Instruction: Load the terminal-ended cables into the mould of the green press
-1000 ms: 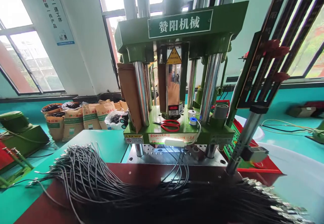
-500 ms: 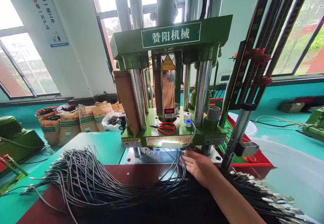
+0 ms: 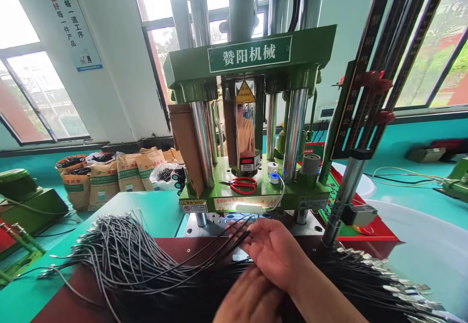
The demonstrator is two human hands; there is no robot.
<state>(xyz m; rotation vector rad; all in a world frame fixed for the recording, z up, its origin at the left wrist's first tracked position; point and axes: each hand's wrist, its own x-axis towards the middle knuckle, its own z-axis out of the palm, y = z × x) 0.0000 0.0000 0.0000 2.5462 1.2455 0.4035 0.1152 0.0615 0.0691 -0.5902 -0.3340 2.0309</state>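
Observation:
My right hand (image 3: 272,250) reaches in from the lower right, in front of the press. Its fingers are closed around the ends of several thin black cables (image 3: 215,252), which trail away to the left. Below and touching my right wrist is my left hand (image 3: 248,296); it is smeared by motion and its fingers are hard to make out. A large bundle of grey-black cables (image 3: 127,255) with metal ends lies left on the table. Right of my right arm lies another pile of cables (image 3: 365,274) with silver connectors. Just beyond my hands is the press's metal bed (image 3: 215,226).
The green press (image 3: 252,52) stands ahead with shiny columns. On its ledge lie red-handled scissors (image 3: 244,184) and a blue-and-white tape roll (image 3: 274,178). A red control panel (image 3: 376,233) and pale tub (image 3: 420,245) are at right. Sacks (image 3: 104,181) stand back left.
My right hand has drawn back from the press bed, turned palm up and now holds cable ends. My left hand has come into view from below. The view has shifted slightly.

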